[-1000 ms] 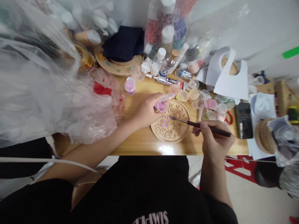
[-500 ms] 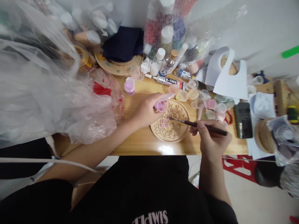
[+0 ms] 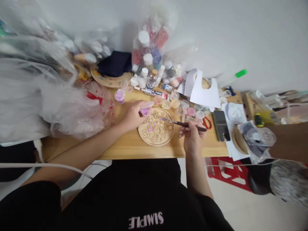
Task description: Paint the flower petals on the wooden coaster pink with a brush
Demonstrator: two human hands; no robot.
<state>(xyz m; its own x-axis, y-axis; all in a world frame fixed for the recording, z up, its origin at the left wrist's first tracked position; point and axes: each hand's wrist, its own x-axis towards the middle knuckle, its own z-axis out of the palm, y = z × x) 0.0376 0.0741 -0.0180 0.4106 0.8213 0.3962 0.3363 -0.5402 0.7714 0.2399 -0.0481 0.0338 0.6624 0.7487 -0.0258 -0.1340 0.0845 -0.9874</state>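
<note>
A round wooden disc point(image 3: 156, 131) with a gold flower outline and some purple-filled petals lies on the wooden table point(image 3: 130, 146). My left hand point(image 3: 132, 114) is closed round a small clear cup of purple paint point(image 3: 145, 110) at the disc's upper left edge. My right hand point(image 3: 192, 137) pinches a thin dark paintbrush point(image 3: 184, 124), whose tip rests over the disc's upper right part.
Small paint cups point(image 3: 186, 109) cluster behind the disc, with a B-7000 glue tube point(image 3: 155, 92), bottles point(image 3: 151, 77), red-handled scissors point(image 3: 207, 123), a phone point(image 3: 220, 121) and white paper point(image 3: 203, 91). Crumpled plastic bags point(image 3: 48, 96) fill the left. Another person's arm point(image 3: 286, 141) reaches in at right.
The camera has tilted up and pulled back, showing more wall and an arm at the right. The brush tip has shifted from the disc's middle towards its upper right.
</note>
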